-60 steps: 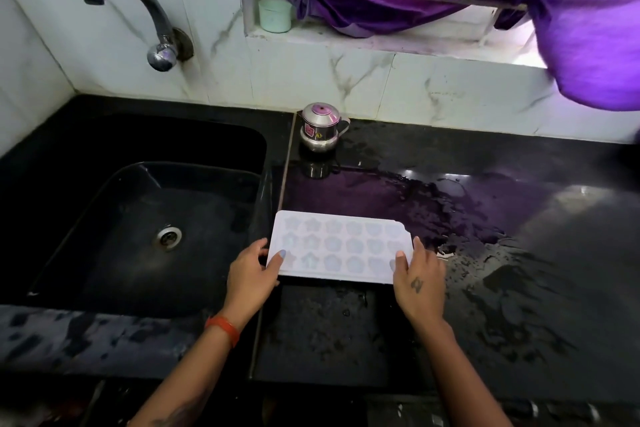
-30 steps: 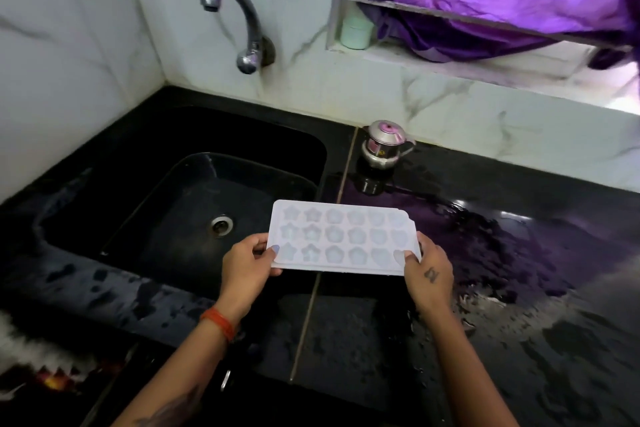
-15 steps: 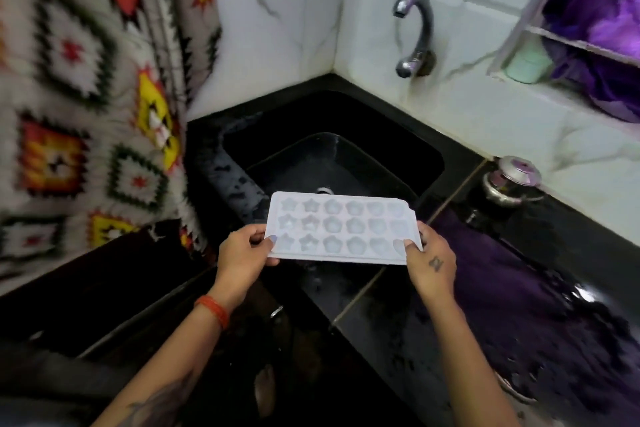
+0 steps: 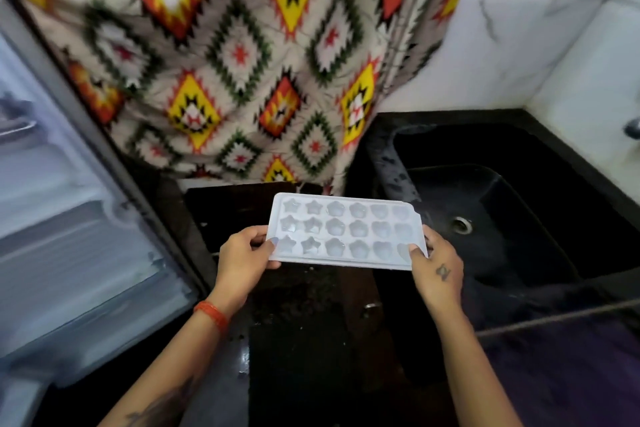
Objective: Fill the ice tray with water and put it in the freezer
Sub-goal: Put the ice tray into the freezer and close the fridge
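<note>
**Between fridge and sink: tray held level**

Above the black bench [image 4: 304, 340], the ice tray [image 4: 346, 231] sits level, left hand [image 4: 242, 262] gripping its 9 o'clock end, right hand [image 4: 437, 269] its 3 o'clock end. Open fridge [image 4: 65, 246] at 9 o'clock, sink [image 4: 512, 218] at 3, patterned curtain [image 4: 242, 55] at 12.

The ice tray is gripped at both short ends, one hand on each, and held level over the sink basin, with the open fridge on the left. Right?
Not quite. In the head view the ice tray is not over the sink basin; it is held to the basin's left. The left hand and right hand do grip its short ends, roughly level, and the open fridge is on the left.
</note>
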{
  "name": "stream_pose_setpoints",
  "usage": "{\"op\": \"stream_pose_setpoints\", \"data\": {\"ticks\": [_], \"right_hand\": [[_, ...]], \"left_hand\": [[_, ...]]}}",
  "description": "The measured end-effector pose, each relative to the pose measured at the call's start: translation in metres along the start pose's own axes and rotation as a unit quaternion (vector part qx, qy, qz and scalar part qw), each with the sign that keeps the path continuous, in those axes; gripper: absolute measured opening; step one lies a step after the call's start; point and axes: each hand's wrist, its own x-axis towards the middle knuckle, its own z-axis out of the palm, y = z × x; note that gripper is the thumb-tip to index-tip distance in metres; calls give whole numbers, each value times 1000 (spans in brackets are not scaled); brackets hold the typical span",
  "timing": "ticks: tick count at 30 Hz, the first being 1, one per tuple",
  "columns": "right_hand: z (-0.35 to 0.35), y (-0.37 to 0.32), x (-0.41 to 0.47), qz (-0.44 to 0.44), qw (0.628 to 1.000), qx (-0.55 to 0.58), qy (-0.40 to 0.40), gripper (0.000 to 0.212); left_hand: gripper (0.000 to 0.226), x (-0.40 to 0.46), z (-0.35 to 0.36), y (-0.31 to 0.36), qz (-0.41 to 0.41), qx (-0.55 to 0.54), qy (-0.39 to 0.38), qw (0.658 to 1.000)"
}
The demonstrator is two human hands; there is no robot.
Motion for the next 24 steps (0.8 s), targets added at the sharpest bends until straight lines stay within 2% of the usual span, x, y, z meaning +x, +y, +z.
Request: {"op": "stream_pose_setpoints", "data": {"ticks": [13,24], "right_hand": [[127,-112,-60,-121,983,0,-137,41],[221,-196,-108,-228,928,4,-296,43]], "left_hand": [[15,-41,-172,-46,-43,-48,173,983],[17,-97,-267,-79,-95,-56,351,930]]}}
